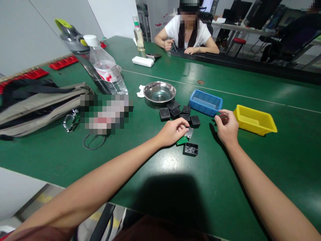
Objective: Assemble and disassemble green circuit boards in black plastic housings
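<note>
My left hand (174,132) is closed, with thumb and fingertips at the upper edge of a small silvery metal plate (190,133). Partly under that hand lies a green circuit board (181,141). Just below them, an open black plastic case (191,149) rests on the table with its hollow side up. My right hand (227,128) is raised between two bins, its fingers curved and the thumb slightly apart from them; nothing shows in it. Closest to its fingertips is the right end of the blue bin (206,102). Several black cases (165,114) lie beyond my left hand.
A yellow bin (255,120) stands right of my right hand. Behind the black cases is a steel bowl (159,93). A water bottle (106,68), a bag (45,103) and glasses (69,121) are at the left. Across the green table (155,180) sits a person (187,35).
</note>
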The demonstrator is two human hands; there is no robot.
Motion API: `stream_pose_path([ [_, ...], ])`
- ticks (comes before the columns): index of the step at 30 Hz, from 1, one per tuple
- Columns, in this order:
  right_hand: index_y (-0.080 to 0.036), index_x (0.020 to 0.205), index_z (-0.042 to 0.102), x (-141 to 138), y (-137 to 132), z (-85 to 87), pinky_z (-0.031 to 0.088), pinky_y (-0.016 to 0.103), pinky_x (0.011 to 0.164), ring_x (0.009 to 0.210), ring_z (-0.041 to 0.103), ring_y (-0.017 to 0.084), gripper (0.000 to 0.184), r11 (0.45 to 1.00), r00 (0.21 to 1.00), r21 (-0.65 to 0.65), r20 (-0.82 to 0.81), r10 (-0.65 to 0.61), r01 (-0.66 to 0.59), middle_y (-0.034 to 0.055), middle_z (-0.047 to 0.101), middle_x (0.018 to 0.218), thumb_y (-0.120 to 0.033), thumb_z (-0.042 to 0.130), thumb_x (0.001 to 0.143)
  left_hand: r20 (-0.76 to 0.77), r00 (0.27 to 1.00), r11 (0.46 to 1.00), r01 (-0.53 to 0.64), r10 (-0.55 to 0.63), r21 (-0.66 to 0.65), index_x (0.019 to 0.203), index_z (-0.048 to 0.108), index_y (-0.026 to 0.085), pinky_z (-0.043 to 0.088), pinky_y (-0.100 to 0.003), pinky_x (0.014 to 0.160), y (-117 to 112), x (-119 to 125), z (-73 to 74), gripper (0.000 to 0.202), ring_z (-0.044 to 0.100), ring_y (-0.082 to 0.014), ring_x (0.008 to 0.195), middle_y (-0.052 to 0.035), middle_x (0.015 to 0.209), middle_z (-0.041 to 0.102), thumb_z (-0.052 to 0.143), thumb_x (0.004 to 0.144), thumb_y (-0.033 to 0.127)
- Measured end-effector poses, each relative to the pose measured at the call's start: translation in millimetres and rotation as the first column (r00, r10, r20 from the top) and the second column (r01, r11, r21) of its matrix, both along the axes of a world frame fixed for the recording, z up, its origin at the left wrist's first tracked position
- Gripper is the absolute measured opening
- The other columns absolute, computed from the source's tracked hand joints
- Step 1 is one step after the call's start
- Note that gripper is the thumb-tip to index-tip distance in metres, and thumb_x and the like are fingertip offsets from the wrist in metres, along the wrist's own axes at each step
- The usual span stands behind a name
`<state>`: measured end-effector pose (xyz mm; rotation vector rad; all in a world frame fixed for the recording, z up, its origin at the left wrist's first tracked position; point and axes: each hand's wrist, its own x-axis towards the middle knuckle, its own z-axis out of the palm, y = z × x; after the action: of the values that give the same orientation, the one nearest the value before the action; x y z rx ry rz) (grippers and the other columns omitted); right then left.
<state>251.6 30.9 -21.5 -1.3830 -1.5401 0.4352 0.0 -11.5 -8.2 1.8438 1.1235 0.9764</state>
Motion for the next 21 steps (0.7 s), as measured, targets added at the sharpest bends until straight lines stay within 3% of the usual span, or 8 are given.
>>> stream_pose_path([
  [3,-0.020,0.100,0.065,-7.8,-27.0,3.0,0.049,0.030,0.062,0.062,0.056,0.016,0.025,0.989,0.990,-0.045,-0.006,0.139,-0.139,0.0006,0.062,0.076,-0.043,0.059,0.090,-0.011,0.999,0.999,-0.032,0.032,0.025,0.088,0.063,0.016,0.045,-0.020,0.060,1.0,4.4,-2.7,0.008,0.055,-0.0086,0.060,0.0026,0.069,0.063,0.062,0.089,0.024],
  [6,-0.020,0.106,0.068,-19.1,-50.6,7.4,0.049,0.030,0.065,0.065,0.059,0.016,0.025,0.937,0.937,-0.099,0.072,0.343,-0.335,0.0013,0.067,0.079,-0.039,0.061,0.091,-0.035,0.998,0.997,-0.056,0.058,0.061,0.087,0.062,0.016,0.044,-0.020,0.061,0.4,10.9,-4.8,0.008,0.055,-0.0088,0.060,0.0025,0.070,0.064,0.061,0.090,0.023],
  [8,-0.020,0.107,0.070,-25.3,-59.9,10.2,0.049,0.031,0.065,0.065,0.060,0.017,0.024,0.912,0.901,-0.114,0.145,0.408,-0.395,0.0031,0.069,0.081,-0.036,0.062,0.090,-0.059,0.997,0.995,-0.053,0.058,0.085,0.086,0.064,0.016,0.042,-0.021,0.062,-1.1,15.9,-4.8,0.012,0.055,-0.0094,0.061,0.0022,0.069,0.064,0.062,0.091,0.026],
  [13,-0.020,0.089,0.074,-29.6,-62.1,12.7,0.048,0.032,0.070,0.068,0.060,0.019,0.014,0.903,0.845,-0.101,0.322,0.427,-0.418,0.0054,0.069,0.078,-0.026,0.062,0.088,-0.138,0.989,0.990,-0.025,0.045,0.139,0.077,0.069,0.015,0.037,-0.024,0.062,-6.4,26.0,-2.1,0.031,0.053,-0.0114,0.060,0.0000,0.066,0.065,0.056,0.098,0.033],
  [17,-0.019,0.086,0.075,-25.7,-57.9,9.9,0.047,0.031,0.069,0.068,0.060,0.019,0.011,0.912,0.846,-0.087,0.349,0.404,-0.400,0.0044,0.066,0.073,-0.024,0.065,0.085,-0.170,0.985,0.989,0.023,0.002,0.144,0.076,0.072,0.014,0.036,-0.025,0.063,-4.3,27.0,-0.9,0.032,0.053,-0.0116,0.060,-0.0009,0.065,0.066,0.057,0.097,0.033],
  [21,-0.019,0.085,0.074,-19.3,-56.0,7.1,0.046,0.030,0.067,0.066,0.061,0.018,0.013,0.917,0.851,-0.075,0.350,0.392,-0.392,0.0046,0.069,0.073,-0.027,0.064,0.086,-0.160,0.981,0.987,0.125,-0.108,0.099,0.080,0.073,0.013,0.043,-0.023,0.066,6.1,20.8,1.4,0.035,0.061,-0.0126,0.065,-0.0040,0.073,0.073,0.054,0.098,0.036],
])
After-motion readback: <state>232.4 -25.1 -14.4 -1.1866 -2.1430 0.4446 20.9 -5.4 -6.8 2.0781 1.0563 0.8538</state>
